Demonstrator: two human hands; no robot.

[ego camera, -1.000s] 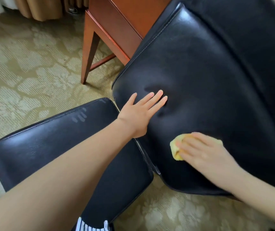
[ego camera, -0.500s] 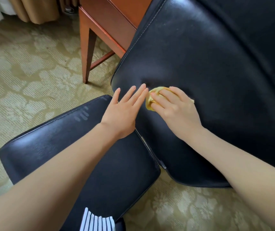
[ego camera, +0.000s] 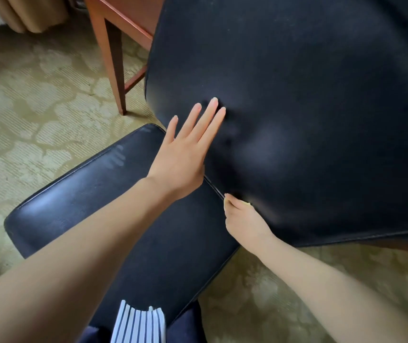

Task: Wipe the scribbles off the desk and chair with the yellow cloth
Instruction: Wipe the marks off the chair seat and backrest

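My right hand (ego camera: pixel 243 221) now sits low on the backrest (ego camera: pixel 297 95), down from beside my left hand (ego camera: pixel 183 154) | yellow cloth (ego camera: pixel 248 204) shows only as a sliver under it

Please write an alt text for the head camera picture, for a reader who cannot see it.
A person's right hand presses a mostly hidden yellow cloth low against a black leather chair back, while the left hand rests flat on it higher up. The chair seat lies under the arms; a wooden desk leg stands on patterned carpet.
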